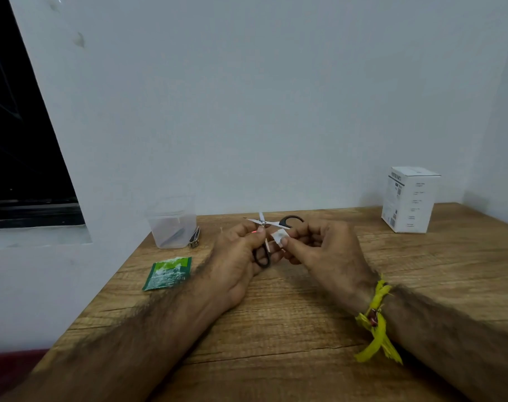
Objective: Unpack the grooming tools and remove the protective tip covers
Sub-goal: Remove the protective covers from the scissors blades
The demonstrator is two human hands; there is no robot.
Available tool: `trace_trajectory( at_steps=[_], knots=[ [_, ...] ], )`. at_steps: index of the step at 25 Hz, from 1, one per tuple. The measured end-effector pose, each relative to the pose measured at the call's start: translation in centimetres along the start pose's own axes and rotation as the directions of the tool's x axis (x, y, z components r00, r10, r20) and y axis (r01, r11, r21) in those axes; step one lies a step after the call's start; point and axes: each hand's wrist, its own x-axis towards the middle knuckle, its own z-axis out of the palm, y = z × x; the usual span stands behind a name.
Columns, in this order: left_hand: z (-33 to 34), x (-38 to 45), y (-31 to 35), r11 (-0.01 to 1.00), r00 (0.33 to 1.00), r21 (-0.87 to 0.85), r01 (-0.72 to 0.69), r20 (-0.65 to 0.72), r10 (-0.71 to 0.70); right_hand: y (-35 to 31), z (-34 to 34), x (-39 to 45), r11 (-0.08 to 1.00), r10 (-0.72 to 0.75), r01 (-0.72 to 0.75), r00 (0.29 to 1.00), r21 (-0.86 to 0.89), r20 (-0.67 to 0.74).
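Fingers of left hand [241, 250] curled round small scissors [266, 227], blades open, held above table [276, 329]; right hand [319, 250] pinching white tip cover [279, 237]; step: cover removal; next: likely setting cover down.

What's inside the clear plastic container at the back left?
Through the clear plastic container a slim dark tool shows faintly, leaning inside. Its type is too blurred to tell. A folded metal clipper lies outside, against its right wall.

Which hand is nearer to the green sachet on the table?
Left. The left hand, holding the scissors, is just right of the green sachet. The right hand is farther right, beyond the left hand.
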Motion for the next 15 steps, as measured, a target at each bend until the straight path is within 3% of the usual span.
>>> trace_trajectory(
  at_steps=[3,8,15],
  knots=[
    [0.2,0.1,-0.1,1.0,0.999,-0.008,0.016,-0.041,-0.016,0.0,-0.3,0.0,0.988,-0.049,0.046,0.999,-0.149,-0.013],
    [0.0,-0.1,-0.1,0.998,0.993,-0.032,-0.051,-0.11,0.047,-0.6,-0.4,-0.2,0.805,-0.385,0.371,0.92,-0.463,0.07],
    [-0.1,-0.2,-0.2,0.988,0.965,0.016,-0.154,-0.212,0.154,-1.1,0.4,-1.0,0.769,-0.364,0.386,0.92,-0.51,0.148]
  ],
)
